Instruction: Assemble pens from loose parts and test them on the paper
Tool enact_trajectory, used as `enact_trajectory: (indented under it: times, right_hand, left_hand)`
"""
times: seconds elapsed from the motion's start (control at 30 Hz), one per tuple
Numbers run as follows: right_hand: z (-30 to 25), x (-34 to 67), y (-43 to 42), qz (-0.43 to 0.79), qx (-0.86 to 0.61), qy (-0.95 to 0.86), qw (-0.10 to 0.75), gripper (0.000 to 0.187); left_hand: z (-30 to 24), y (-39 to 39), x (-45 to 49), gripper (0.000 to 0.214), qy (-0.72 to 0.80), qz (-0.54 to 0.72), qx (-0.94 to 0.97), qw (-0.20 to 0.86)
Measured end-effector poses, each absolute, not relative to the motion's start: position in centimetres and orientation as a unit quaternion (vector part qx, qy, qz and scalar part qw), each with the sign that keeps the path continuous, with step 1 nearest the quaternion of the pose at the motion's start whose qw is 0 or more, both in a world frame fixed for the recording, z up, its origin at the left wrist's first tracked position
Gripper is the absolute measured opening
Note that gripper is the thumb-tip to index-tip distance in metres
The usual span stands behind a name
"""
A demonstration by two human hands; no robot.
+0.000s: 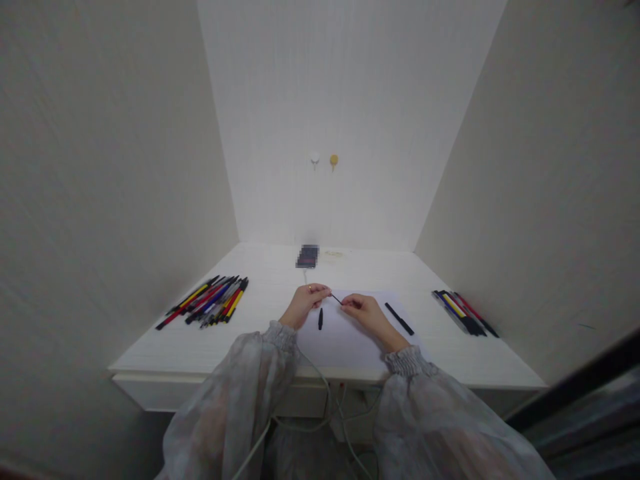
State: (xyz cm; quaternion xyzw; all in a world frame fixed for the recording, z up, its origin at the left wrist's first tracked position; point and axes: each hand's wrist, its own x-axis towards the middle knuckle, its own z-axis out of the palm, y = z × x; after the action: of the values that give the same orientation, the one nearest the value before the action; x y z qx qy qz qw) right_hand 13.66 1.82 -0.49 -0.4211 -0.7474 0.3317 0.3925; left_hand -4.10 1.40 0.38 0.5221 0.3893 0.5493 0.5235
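Observation:
Between my two hands runs a thin dark rod that looks like a pen refill. My left hand pinches its upper left end, and my right hand pinches the lower right end. Both sets of fingers are closed above a white sheet of paper. On the sheet, just below my left hand, lies a short black pen part with a tapered end. A longer black pen barrel or cap piece rests slanted to the right of my right hand.
A pile of several pens in mixed colours lies on the left of the white desk. Several more pens lie at the right. A blurred dark phone-like object with a cable sits at the back. Cables hang near the front edge.

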Motion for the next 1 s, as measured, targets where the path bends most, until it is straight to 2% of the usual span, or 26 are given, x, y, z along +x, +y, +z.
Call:
enact_trajectory:
  times: [0.3, 0.47, 0.53, 0.73, 1.0]
  right_hand:
    - [-0.9, 13.5, 2.3, 0.336, -0.422, -0.749, 0.385, 0.015]
    - [-0.6, 13.5, 2.4, 0.351, -0.426, -0.711, 0.436, 0.016]
    - [-0.6, 13.5, 2.5, 0.360, -0.426, -0.697, 0.451, 0.016]
    - [-0.6, 13.5, 2.7, 0.369, -0.429, -0.679, 0.468, 0.016]
    - [-0.5, 13.6, 2.6, 0.358, -0.434, -0.681, 0.469, 0.018]
  left_hand:
    - [0.5, 1.5, -4.1, 0.034, 0.417, 0.535, 0.557, 0.479]
    - [-0.3, 1.5, -4.7, 0.029, 0.568, 0.502, 0.601, 0.255]
    - [-0.9, 1.4, -4.9, 0.031, 0.601, 0.459, 0.621, 0.204]
    - [-1.7, 1.3, -5.1, 0.036, 0.613, 0.359, 0.683, 0.172]
    - [-1.3, 1.4, -5.2, 0.031, 0.599, 0.377, 0.680, 0.192]
